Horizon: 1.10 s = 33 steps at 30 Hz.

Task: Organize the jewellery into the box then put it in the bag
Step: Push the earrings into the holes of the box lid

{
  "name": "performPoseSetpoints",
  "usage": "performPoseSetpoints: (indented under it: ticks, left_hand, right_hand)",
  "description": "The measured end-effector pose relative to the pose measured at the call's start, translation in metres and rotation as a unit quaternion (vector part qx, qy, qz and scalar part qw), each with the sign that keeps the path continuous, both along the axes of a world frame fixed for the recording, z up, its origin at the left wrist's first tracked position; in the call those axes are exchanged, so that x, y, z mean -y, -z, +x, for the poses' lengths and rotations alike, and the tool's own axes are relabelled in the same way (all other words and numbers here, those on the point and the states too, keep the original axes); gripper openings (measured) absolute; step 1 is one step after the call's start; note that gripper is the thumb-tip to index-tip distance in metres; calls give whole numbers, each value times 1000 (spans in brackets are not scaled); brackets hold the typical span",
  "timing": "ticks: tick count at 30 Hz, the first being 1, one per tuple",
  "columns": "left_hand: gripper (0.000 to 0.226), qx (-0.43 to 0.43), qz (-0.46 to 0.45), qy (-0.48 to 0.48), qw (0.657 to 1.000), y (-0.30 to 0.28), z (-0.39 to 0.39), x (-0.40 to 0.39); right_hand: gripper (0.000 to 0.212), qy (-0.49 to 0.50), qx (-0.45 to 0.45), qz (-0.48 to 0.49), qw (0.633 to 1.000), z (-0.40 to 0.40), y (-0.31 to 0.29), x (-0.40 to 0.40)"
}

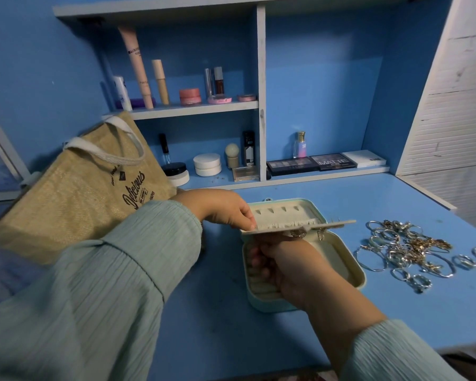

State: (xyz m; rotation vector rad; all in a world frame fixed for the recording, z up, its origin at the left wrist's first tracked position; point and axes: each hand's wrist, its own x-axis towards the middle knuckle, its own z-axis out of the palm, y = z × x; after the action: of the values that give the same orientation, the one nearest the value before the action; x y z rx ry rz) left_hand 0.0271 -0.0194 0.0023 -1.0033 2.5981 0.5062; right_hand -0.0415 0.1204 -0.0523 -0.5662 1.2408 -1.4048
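Centre frame: left hand (228,209) pinching a flat cream earring panel (297,225) over the open pale green jewellery box (349,266). Right hand (282,266) reaching beneath it, grip hidden. Silver and gold jewellery pile (407,248) lying right; woven tan bag (77,188) leaning left.

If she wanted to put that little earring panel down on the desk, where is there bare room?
Bare desk lies behind the jewellery box, up to the palettes. More lies in front of the box, between her sleeves. Right of the box the jewellery pile crowds the top; left of it stands the jute bag.
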Motion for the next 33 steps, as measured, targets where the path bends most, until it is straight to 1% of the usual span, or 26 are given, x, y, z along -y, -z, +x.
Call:
performPoseSetpoints:
  ticks: [7,11,14,18,22,27,33]
  left_hand:
    - [11,30,6,22,999,0,-5,3]
    - [17,23,20,13,999,-4,-7,5]
    - [14,26,24,13,999,-7,-8,5]
    - [13,41,11,25,999,-8,-10,6]
    - [24,69,3,35,997,-10,-12,6]
    - [14,79,6,40,996,-9,-13,6]
    - [12,101,3,54,993,-9,-15,7]
  right_hand:
    - [32,-4,-6,5,1000,0,5,2]
    - [33,-2,-6,7,1000,0,4,2]
    - [33,0,-9,9,1000,1,4,2]
    - [35,0,-16,14,1000,1,3,1]
    - [39,4,-12,15,1000,1,3,1]
    - [36,0,-9,15,1000,1,3,2]
    - [36,-3,0,18,1000,1,4,3]
